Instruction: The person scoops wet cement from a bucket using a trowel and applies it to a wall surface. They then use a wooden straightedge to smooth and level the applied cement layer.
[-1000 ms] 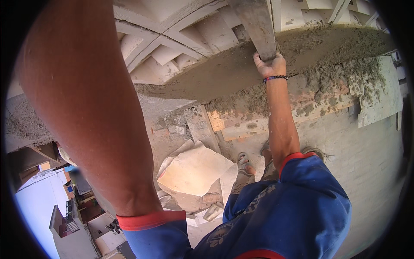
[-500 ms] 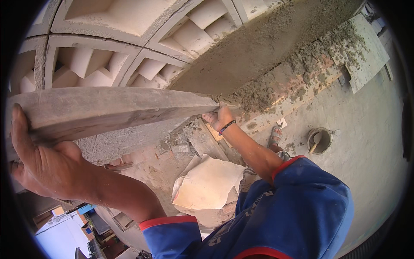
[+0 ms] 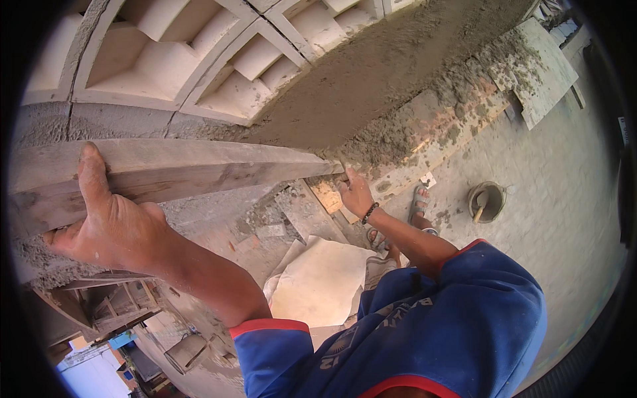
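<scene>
A long wooden plank (image 3: 225,174) lies level along the top of the wall, at the foot of the patterned vent blocks. My left hand (image 3: 123,225) is closed around it near the left end, thumb across its upper face and fingers underneath. At the plank's right end, my right hand (image 3: 357,194) grips the edge, with its fingertips partly hidden. Wet grey mortar (image 3: 371,86) spreads smoothly beyond that end. Rougher mortar lumps (image 3: 398,132) edge it on the near side.
Pale vent blocks (image 3: 229,86) rise along the far side. A mortar-spattered board (image 3: 541,69) lies at the upper right. On the floor stands a bucket (image 3: 492,211) with a trowel (image 3: 482,204) in it. A pale sheet (image 3: 318,282) lies below, beside my sandalled feet (image 3: 419,202).
The plank has come down and closer to the wall top, and its face has tilted. My left hand moved right along with it. My right hand shifted slightly right and down.
</scene>
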The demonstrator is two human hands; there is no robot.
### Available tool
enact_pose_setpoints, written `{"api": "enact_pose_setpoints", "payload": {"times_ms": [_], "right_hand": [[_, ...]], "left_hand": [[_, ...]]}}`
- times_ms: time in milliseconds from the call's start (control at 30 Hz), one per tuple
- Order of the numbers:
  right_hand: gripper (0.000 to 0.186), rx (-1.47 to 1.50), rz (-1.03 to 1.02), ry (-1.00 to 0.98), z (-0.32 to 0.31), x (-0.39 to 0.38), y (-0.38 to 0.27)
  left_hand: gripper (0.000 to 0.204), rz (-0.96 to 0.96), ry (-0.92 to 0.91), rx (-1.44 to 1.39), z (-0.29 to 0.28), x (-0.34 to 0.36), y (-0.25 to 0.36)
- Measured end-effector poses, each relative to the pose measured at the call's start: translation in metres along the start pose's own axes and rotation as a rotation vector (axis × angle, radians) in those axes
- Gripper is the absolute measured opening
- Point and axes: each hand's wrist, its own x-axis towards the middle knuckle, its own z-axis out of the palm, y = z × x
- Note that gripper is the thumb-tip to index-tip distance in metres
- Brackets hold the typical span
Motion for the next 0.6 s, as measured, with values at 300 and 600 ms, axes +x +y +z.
{"api": "enact_pose_setpoints", "payload": {"times_ms": [300, 600], "right_hand": [[0.057, 0.031, -0.22, -0.338, -0.014, 0.001, -0.062], [0.03, -0.512, 0.395, 0.147, -0.167, -0.126, 0.268]], "left_hand": [[0.065, -0.046, 0.047, -0.018, -0.037, -0.025, 0.006], [0.071, -0.142, 0.079, -0.061, -0.026, -0.068, -0.002]]}}
